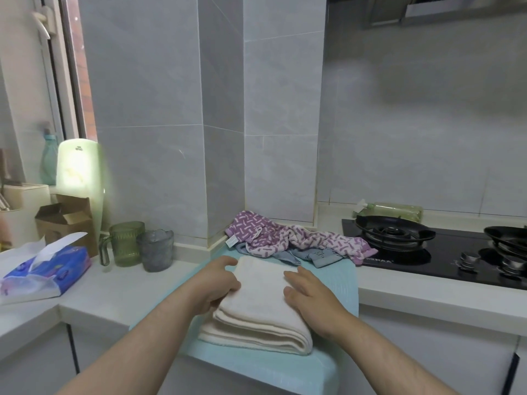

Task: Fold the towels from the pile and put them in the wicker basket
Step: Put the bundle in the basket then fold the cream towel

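Head view, kitchen counter [119,292].

- White towel [256,312]: folded into a thick stack of several layers, folded edge toward the person. It lies on a pale blue towel [336,283] spread flat over the counter's front edge.
- Left hand [216,283]: at the white towel's left edge, fingers curled over the top layer, thumb tucked against the side; it grips that edge.
- Right hand [310,297]: on the towel's right half, palm down, fingers straight and slightly spread, pressing flat; it holds nothing.
- Pile: a purple patterned towel [288,238] lies crumpled just behind the white one, against the tiled wall corner, with a grey-blue cloth [322,256] partly under it.
- Right of the pile: a black gas stove [427,260].
- Left: a green mug [125,243] and a grey cup [156,249] touching each other, and a tissue pack [48,269].
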{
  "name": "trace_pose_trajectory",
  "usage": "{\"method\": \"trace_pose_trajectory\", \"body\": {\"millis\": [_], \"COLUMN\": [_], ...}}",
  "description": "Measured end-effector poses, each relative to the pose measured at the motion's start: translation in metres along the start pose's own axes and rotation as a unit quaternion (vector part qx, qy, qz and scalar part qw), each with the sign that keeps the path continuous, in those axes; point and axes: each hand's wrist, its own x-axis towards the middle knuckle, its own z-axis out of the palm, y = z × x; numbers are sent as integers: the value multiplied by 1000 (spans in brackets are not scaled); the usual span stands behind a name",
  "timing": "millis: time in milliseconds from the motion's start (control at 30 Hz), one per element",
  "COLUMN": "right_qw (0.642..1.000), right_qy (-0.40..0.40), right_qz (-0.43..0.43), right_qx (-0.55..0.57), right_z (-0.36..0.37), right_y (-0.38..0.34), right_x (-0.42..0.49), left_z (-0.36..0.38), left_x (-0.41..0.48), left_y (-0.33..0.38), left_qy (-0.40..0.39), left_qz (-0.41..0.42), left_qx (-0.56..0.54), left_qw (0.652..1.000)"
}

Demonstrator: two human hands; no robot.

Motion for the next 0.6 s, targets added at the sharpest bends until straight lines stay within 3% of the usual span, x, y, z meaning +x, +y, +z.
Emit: {"method": "trace_pose_trajectory", "body": {"millis": [333, 600], "right_qw": [996, 981], "right_qy": [-58, -110], "right_qz": [22, 27], "right_qx": [-63, -157], "right_z": [19, 25], "right_y": [-3, -8], "right_x": [7, 8], "left_z": [-13, -11], "left_x": [-2, 2], "left_y": [-18, -32], "left_qy": [16, 97], "left_qz": [10, 13], "left_qx": [62, 85], "left_qw": [998, 992]}}
